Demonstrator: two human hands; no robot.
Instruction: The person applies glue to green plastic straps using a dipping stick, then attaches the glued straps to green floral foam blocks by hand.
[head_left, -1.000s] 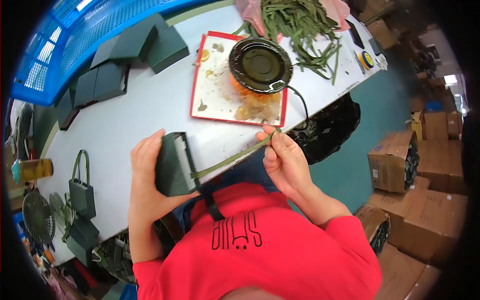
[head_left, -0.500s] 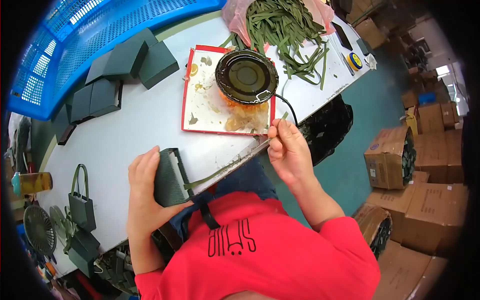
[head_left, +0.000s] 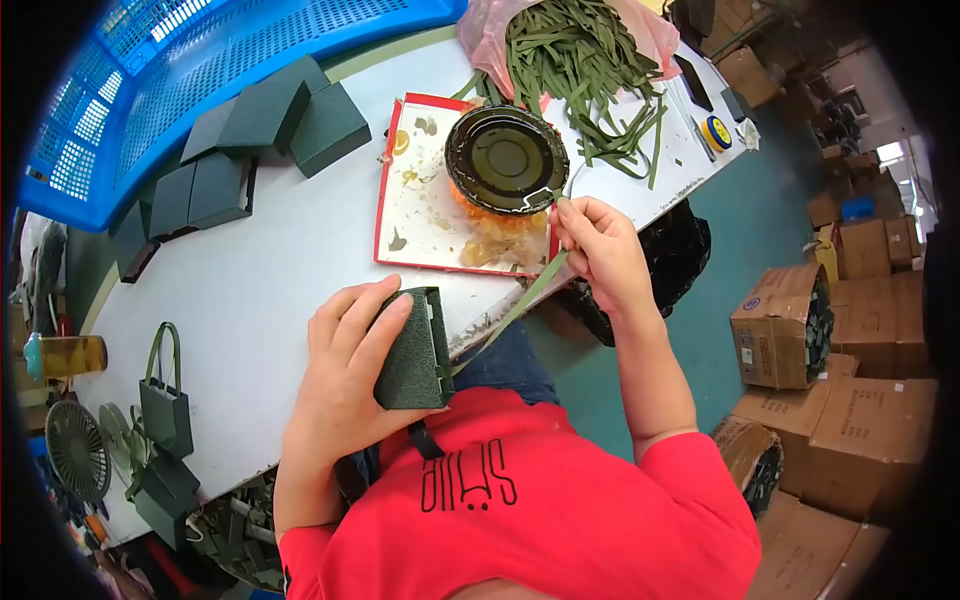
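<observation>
My left hand (head_left: 345, 375) is wrapped round a small dark green textured box (head_left: 415, 350) at the table's front edge, its fingers over the top and the thumb underneath. A flat green ribbon (head_left: 515, 312) runs from the box's right side up to my right hand (head_left: 605, 250). There the thumb and fingers pinch its far end, right at the rim of a round black pot (head_left: 505, 160) of dark glossy liquid. Under the pot lies a red-edged white tray (head_left: 405, 215) with brownish, stringy residue.
Green ribbons (head_left: 575, 60) spill from a pink bag at the back. Several dark green boxes (head_left: 220, 190) sit beside a blue basket (head_left: 240, 60). Small handled bags (head_left: 165, 415), a fan (head_left: 78, 452) and a bottle (head_left: 70, 357) stand left. Cartons (head_left: 860, 420) fill the right.
My right hand has moved up with the ribbon end to the pot's rim. My left hand has shifted right with the box, and the ribbon now rises more steeply.
</observation>
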